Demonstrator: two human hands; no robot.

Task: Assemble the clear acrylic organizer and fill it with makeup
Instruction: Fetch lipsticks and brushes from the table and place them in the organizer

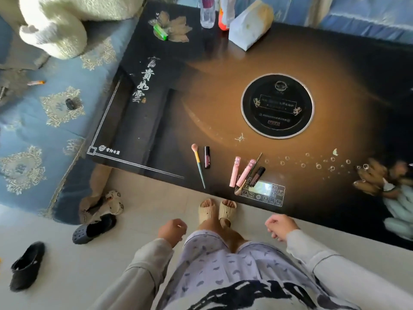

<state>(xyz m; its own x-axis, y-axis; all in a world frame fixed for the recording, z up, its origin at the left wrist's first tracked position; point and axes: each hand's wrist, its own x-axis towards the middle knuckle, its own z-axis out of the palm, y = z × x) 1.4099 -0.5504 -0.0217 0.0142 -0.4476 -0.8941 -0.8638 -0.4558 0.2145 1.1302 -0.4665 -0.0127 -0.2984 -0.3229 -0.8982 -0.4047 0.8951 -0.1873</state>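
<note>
Makeup lies near the front edge of the dark table. A green-handled brush and a dark lip tube lie side by side. To their right sit two pink tubes, a thin brush and a dark gloss tube. My left hand and right hand hang below the table edge, fingers curled, holding nothing. No clear acrylic organizer shows in the head view.
A round black hob is set in the table's middle, with a control panel at the front edge. A tissue pack, bottle and green lighter stand at the back. Shoes lie on the floor at left.
</note>
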